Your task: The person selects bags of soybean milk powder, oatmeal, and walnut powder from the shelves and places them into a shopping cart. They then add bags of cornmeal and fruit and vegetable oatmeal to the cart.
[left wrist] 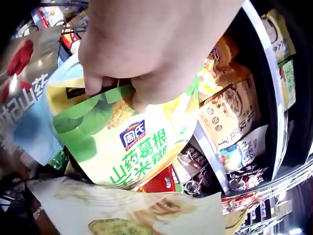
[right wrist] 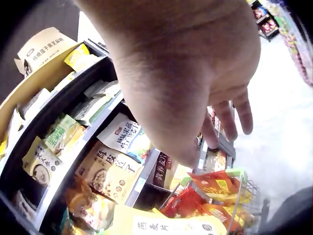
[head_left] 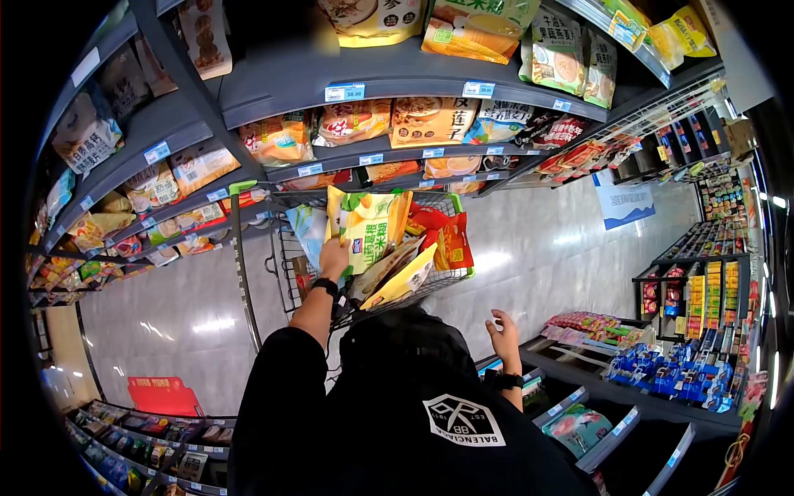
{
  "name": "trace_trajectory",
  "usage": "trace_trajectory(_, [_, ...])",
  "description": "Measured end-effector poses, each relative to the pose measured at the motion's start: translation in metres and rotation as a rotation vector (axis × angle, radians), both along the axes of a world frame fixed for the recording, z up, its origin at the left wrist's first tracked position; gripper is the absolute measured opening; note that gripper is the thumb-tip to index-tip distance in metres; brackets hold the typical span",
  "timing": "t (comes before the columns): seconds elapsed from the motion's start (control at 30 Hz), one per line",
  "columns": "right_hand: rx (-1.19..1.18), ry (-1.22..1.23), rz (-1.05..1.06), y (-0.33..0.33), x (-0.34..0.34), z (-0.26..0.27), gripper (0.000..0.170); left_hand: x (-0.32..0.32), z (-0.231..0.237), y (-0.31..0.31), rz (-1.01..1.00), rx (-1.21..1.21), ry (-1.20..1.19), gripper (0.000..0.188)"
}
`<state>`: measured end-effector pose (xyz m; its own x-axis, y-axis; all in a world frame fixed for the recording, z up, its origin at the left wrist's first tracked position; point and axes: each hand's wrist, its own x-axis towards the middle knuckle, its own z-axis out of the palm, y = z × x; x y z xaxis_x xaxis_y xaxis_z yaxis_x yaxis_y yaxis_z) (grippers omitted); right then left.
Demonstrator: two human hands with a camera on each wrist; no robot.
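Note:
My left hand [head_left: 334,259] pinches the top edge of a yellow-and-green food pouch [head_left: 369,231] over the shopping cart [head_left: 438,285]. In the left wrist view the thumb and fingers of the left hand [left wrist: 142,63] are curled over the green top of this pouch [left wrist: 127,142]. A light blue pouch [head_left: 308,234], red packets [head_left: 451,244] and a yellow-edged pouch [head_left: 404,277] lie around it in the cart. Away to the right, my right hand [head_left: 504,335] hangs with nothing in it. Its fingers are relaxed in the right wrist view, where the right hand [right wrist: 195,83] hovers above the cart.
Shelves [head_left: 289,87] of bagged foods with price tags rise just beyond the cart. Grey tiled floor [head_left: 546,248] stretches to the right. Behind me stand more shelf trays [head_left: 579,413], and a red board [head_left: 164,397] is at the lower left.

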<state>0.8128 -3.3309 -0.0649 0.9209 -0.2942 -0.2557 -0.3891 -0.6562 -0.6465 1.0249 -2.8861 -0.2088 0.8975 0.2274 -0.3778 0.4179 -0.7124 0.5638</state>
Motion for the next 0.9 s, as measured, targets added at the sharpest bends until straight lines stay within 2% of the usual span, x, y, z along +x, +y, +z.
trace_trajectory(0.1, [0.049, 0.028, -0.018, -0.006, 0.005, 0.0, 0.037, -0.012, 0.014, -0.009, 0.053, 0.033, 0.007, 0.037])
trace_trajectory(0.2, [0.068, 0.018, 0.006, -0.016, 0.013, 0.002, 0.037, -0.02, 0.006, -0.009, 0.077, -0.01, -0.06, 0.032])
trace_trajectory(0.23, [0.075, -0.003, 0.007, -0.022, 0.015, 0.001, 0.037, -0.021, 0.021, -0.012, 0.127, -0.012, -0.036, 0.031])
trace_trajectory(0.3, [0.076, 0.021, 0.031, -0.039, 0.017, 0.001, 0.037, -0.027, 0.019, -0.009, 0.159, -0.092, -0.111, 0.033])
trace_trajectory(0.37, [0.091, -0.007, 0.034, -0.061, 0.016, -0.004, 0.038, -0.034, -0.024, 0.003, 0.197, -0.363, -0.293, 0.036])
trace_trajectory(0.43, [0.14, 0.007, 0.014, -0.087, 0.012, -0.006, 0.038, -0.048, 0.038, -0.01, 0.274, -0.158, -0.239, 0.039])
trace_trajectory(0.57, [0.173, -0.024, 0.003, -0.144, 0.002, -0.021, 0.038, -0.069, 0.038, -0.017, 0.327, -0.135, -0.321, 0.039])
trace_trajectory(0.67, [0.152, -0.048, 0.048, -0.188, -0.003, -0.033, 0.037, -0.072, 0.062, -0.049, 0.391, -0.133, -0.419, 0.037])
trace_trajectory(0.73, [0.124, -0.035, 0.082, -0.214, -0.001, -0.034, 0.036, -0.07, 0.114, -0.094, 0.501, -0.171, -0.523, 0.031])
trace_trajectory(0.77, [0.134, -0.043, 0.089, -0.226, 0.001, -0.034, 0.036, -0.065, 0.135, -0.115, 0.504, -0.162, -0.533, 0.031])
trace_trajectory(0.83, [0.075, -0.022, 0.133, -0.248, 0.009, -0.033, 0.036, -0.051, 0.163, -0.146, 0.468, -0.091, -0.73, 0.028])
trace_trajectory(0.87, [0.077, -0.028, 0.147, -0.257, 0.014, -0.033, 0.036, -0.043, 0.169, -0.156, 0.378, -0.058, -0.817, 0.026])
trace_trajectory(0.9, [0.059, -0.013, 0.163, -0.263, 0.02, -0.026, 0.036, -0.035, 0.185, -0.173, 0.392, -0.053, -0.822, 0.026])
